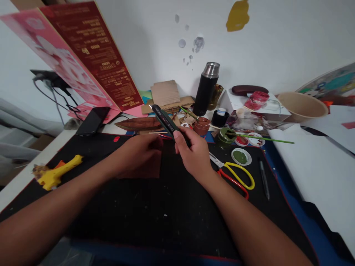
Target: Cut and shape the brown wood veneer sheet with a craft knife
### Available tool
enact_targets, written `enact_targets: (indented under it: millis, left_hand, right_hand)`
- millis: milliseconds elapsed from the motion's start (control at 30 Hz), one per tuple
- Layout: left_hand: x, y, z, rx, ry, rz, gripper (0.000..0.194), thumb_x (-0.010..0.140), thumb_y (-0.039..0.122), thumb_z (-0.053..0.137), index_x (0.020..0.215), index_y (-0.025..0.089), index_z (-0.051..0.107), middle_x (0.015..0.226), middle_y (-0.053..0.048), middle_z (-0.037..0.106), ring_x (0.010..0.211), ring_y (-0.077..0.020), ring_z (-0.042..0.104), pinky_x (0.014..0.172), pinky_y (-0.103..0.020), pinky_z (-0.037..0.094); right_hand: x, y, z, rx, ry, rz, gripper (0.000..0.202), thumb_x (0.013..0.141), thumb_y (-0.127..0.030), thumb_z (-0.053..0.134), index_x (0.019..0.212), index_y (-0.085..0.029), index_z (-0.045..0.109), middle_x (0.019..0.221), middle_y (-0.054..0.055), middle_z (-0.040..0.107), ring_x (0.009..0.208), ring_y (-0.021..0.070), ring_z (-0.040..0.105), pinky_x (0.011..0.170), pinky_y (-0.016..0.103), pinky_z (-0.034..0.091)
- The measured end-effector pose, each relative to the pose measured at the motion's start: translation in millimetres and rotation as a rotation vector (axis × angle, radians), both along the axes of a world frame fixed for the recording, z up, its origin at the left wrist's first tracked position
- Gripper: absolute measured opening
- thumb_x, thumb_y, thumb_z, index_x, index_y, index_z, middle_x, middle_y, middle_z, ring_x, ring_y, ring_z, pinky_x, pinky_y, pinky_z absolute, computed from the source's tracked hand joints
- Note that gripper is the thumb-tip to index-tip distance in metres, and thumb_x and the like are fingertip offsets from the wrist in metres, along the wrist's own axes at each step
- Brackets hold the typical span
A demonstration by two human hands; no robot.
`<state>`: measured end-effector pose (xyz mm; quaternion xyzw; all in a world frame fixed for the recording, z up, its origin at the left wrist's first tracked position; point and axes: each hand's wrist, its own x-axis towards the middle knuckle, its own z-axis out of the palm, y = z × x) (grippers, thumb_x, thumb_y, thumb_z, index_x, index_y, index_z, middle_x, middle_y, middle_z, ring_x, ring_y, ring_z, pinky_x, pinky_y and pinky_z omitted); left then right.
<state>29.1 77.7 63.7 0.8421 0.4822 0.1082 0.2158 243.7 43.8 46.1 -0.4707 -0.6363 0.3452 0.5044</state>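
My right hand (195, 155) is wrapped round a black pen-shaped tool (164, 121) with pale lettering. The tool slants up and left, its thin bright tip pointing away from me. My left hand (144, 149) is over a brown flat sheet (145, 170) on the black mat (155, 218). Its fingers are curled in and partly blurred, so what they hold, if anything, is hidden. Right of my right hand lie scissors (239, 175) with one yellow and one red handle.
Behind my hands stand a black thermos (205, 90), a brown paint jar (202, 127) and a green paint jar (225, 137) with a brush across it. A yellow glue gun (59, 173) and a phone (93, 120) lie left. A pen (264, 181) lies right.
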Motion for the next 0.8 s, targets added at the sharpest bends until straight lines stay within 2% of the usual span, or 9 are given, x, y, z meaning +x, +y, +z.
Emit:
enact_targets:
  millis: [67, 133, 267, 400, 467, 600, 667, 800]
  left_hand:
    - [-20, -19, 2.1, -0.084, -0.023, 0.058, 0.018, 0.09, 0.033, 0.06, 0.102, 0.024, 0.069, 0.097, -0.003, 0.076, 0.087, -0.0245, 0.07, 0.076, -0.037, 0.055]
    - [-36, -37, -1.0, -0.097, -0.027, 0.121, 0.02, 0.091, 0.04, 0.061, 0.101, 0.024, 0.069, 0.096, -0.003, 0.076, 0.084, -0.0244, 0.069, 0.074, -0.036, 0.054]
    - [-47, -57, -15.6, -0.017, -0.085, 0.161, 0.019, 0.092, 0.038, 0.059, 0.101, 0.024, 0.069, 0.1, -0.005, 0.075, 0.092, -0.0257, 0.069, 0.084, -0.04, 0.057]
    - [-43, -60, -26.5, 0.118, -0.072, 0.114, 0.022, 0.099, 0.038, 0.055, 0.104, 0.023, 0.07, 0.106, -0.007, 0.074, 0.102, -0.0269, 0.067, 0.092, -0.045, 0.056]
    - [-45, -62, -31.2, 0.186, -0.083, 0.086, 0.028, 0.1, 0.044, 0.058, 0.116, 0.023, 0.069, 0.122, -0.01, 0.071, 0.116, -0.0289, 0.064, 0.102, -0.049, 0.053]
    - [-61, -69, -44.2, 0.246, -0.016, 0.047, 0.063, 0.095, 0.061, 0.065, 0.146, 0.025, 0.054, 0.157, -0.013, 0.052, 0.145, -0.0354, 0.047, 0.121, -0.059, 0.038]
    - [-67, -69, -49.4, 0.245, 0.016, 0.033, 0.073, 0.093, 0.066, 0.064, 0.151, 0.024, 0.049, 0.161, -0.014, 0.049, 0.149, -0.0362, 0.043, 0.123, -0.061, 0.034]
    - [-74, -67, -49.7, 0.239, 0.039, 0.013, 0.074, 0.092, 0.066, 0.066, 0.15, 0.023, 0.051, 0.154, -0.014, 0.055, 0.145, -0.0351, 0.048, 0.123, -0.06, 0.034]
  right_hand:
    - [0, 0, 0.9, -0.006, 0.0, -0.001, 0.034, 0.105, -0.051, 0.052, 0.114, -0.024, 0.072, 0.072, 0.002, 0.063, 0.072, 0.0198, 0.063, 0.065, 0.031, 0.043]
    - [-1, 0, 0.0, -0.015, -0.001, 0.006, 0.034, 0.105, -0.05, 0.053, 0.115, -0.024, 0.072, 0.071, 0.002, 0.064, 0.073, 0.0198, 0.063, 0.066, 0.031, 0.044]
    - [-6, -1, -6.1, -0.03, -0.018, 0.028, 0.034, 0.104, -0.049, 0.054, 0.116, -0.023, 0.073, 0.069, 0.001, 0.063, 0.071, 0.0193, 0.063, 0.066, 0.031, 0.044]
    - [-9, -2, -12.8, -0.049, -0.081, 0.046, 0.036, 0.105, -0.049, 0.053, 0.119, -0.023, 0.073, 0.065, -0.001, 0.061, 0.065, 0.0189, 0.061, 0.066, 0.031, 0.043]
    - [-10, -2, -15.4, -0.05, -0.095, 0.055, 0.038, 0.105, -0.051, 0.053, 0.12, -0.022, 0.074, 0.064, -0.001, 0.061, 0.064, 0.019, 0.061, 0.066, 0.031, 0.043]
    - [-10, 0, -19.3, -0.057, -0.07, 0.054, 0.041, 0.104, -0.053, 0.054, 0.12, -0.02, 0.073, 0.063, -0.001, 0.061, 0.063, 0.0179, 0.06, 0.064, 0.03, 0.043]
    - [-10, 1, -20.7, -0.079, -0.066, 0.055, 0.039, 0.104, -0.052, 0.055, 0.116, -0.021, 0.073, 0.063, -0.002, 0.061, 0.06, 0.0164, 0.058, 0.061, 0.03, 0.042]
    - [-10, 2, -23.1, -0.142, -0.019, 0.06, 0.034, 0.104, -0.052, 0.056, 0.107, -0.022, 0.072, 0.061, -0.004, 0.058, 0.054, 0.0132, 0.052, 0.055, 0.028, 0.04]
